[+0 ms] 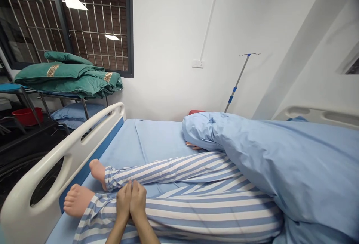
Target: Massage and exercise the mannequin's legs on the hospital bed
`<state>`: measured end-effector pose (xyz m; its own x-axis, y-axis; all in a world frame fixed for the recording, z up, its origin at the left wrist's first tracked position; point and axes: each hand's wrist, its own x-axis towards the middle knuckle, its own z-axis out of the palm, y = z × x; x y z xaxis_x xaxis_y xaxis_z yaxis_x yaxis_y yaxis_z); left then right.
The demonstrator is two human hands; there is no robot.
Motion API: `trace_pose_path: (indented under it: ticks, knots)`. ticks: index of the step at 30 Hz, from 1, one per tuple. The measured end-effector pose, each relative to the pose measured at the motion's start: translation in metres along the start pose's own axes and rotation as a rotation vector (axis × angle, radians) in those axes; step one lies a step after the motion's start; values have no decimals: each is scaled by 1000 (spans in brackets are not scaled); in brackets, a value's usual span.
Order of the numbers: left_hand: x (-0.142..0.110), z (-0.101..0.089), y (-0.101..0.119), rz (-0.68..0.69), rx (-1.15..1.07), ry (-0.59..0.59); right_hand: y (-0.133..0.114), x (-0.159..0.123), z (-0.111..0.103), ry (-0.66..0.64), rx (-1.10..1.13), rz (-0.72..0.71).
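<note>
My left hand (pixel 123 201) and my right hand (pixel 138 200) are side by side, touching, over the lower part of the near leg. Their fingers are bent and closed, and what lies under them is hidden. The near trouser leg (pixel 210 214), striped blue and white, runs beneath both hands. Beyond it lies the far trouser leg (pixel 168 170). A near bare foot (pixel 77 200) and a far bare foot (pixel 98 173), smooth like a manikin's, stick out to the left. A light blue quilt (pixel 275 154) covers the body at right, with some fingers (pixel 193 145) showing under its edge.
The bed's cream footboard (pixel 45 169) rises at left, and a headboard (pixel 331 115) stands at far right. Green folded bedding (pixel 73 76) is stacked on a rack below the window. Behind the bed are an IV pole (pixel 238 81) and a wall socket (pixel 198 64).
</note>
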<state>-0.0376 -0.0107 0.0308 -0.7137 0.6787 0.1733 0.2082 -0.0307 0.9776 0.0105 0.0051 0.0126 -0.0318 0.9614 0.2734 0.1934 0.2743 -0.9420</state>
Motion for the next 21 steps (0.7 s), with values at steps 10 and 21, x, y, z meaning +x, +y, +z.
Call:
trace_pose_path:
  ticks: [10,21]
  knots:
    - [4,-3,-27,120,124,-138,-11,3,-10,-121,-153,-57]
    - [0,0,-27,111,132,-163,-5,1,-23,-147,-233,-139]
